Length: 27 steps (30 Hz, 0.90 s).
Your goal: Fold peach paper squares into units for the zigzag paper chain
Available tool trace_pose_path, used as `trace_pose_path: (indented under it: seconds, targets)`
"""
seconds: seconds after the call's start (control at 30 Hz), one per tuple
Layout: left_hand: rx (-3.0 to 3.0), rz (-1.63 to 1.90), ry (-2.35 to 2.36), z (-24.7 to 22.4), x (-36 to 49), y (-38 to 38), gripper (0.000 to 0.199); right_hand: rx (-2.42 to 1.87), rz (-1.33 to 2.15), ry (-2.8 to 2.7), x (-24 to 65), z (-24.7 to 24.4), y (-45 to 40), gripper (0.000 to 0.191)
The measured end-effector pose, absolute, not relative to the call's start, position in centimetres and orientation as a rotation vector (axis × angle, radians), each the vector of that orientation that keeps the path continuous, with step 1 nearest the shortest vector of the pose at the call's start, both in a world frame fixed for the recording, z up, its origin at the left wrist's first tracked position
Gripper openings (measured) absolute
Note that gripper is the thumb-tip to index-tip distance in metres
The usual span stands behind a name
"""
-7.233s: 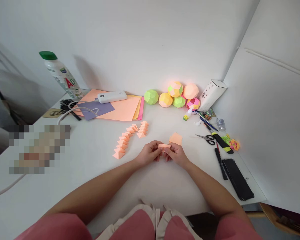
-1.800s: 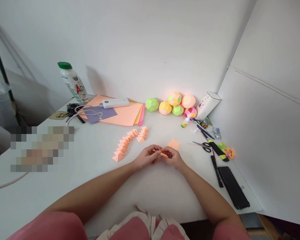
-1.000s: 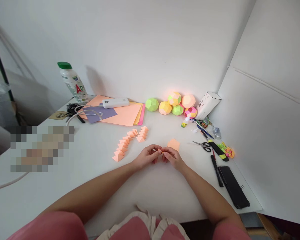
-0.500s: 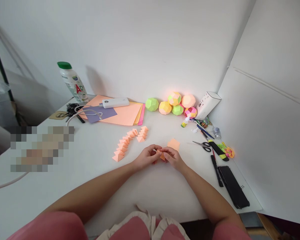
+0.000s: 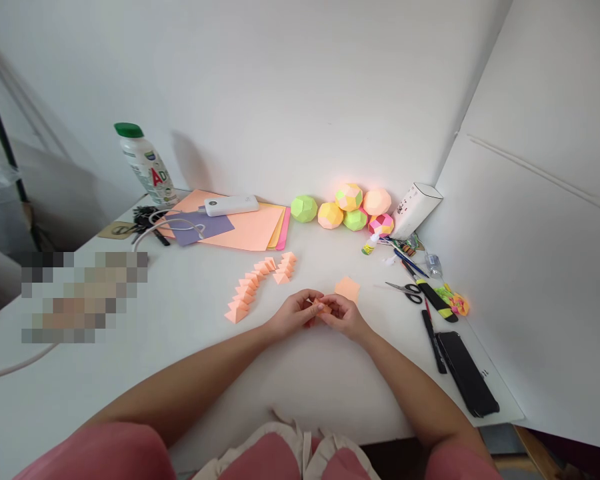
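My left hand (image 5: 296, 313) and my right hand (image 5: 346, 316) meet near the middle of the white table (image 5: 300, 373). Between their fingertips is a small folded orange paper piece (image 5: 323, 307), pinched from both sides and partly covered by the fingers. Just behind my right hand lies a flat orange paper (image 5: 349, 289). To the left of my hands, folded orange paper pieces (image 5: 246, 291) stand in a curved row, with a shorter row (image 5: 285, 268) beside its far end.
Several paper balls (image 5: 330, 215) sit by the wall. Paper sheets (image 5: 250, 230) with a white power bank (image 5: 231, 205) and a bottle (image 5: 149, 167) are at the back left. Scissors (image 5: 405, 291), a cutter (image 5: 437, 301) and a black phone (image 5: 467, 373) lie right.
The fingers of my right hand have shifted slightly around the folded piece, and less of the piece shows between the hands. Both arms stay in place.
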<state>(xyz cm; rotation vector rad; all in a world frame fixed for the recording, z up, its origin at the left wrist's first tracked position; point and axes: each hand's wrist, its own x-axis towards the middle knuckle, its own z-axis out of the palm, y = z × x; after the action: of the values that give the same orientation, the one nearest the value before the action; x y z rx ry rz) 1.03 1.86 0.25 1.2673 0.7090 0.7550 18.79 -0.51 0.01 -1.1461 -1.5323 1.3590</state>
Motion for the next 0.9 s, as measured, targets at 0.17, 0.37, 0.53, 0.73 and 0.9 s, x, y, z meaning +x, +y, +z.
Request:
trace_pose_path:
  seconds: [0.17,0.37,0.53,0.73,0.9]
  targets:
    - [1.281,0.741,0.762,0.36,1.13,1.79,0.037,-1.166,1.277,-1.543,18.89,-0.32,-0.34,0.024]
    - [1.376,0.695,0.869,0.76,0.96,1.56,0.034,-1.166,1.287,-1.497,19.21,-0.59,-0.18,0.027]
    - [1.268,0.767,0.841,0.71,0.98,1.78,0.035,-1.131,1.246,-1.461,19.06,-0.34,-0.59,0.045]
    - [1.155,0.773,0.821,0.67,1.13,2.06,0.036,-1.060,0.897,-1.716,18.73,-0.32,-0.83,0.050]
    - [1.168,0.780,0.828,0.64,1.14,2.07,0.036,-1.084,0.791,-1.823,18.66,-0.27,-0.52,0.024]
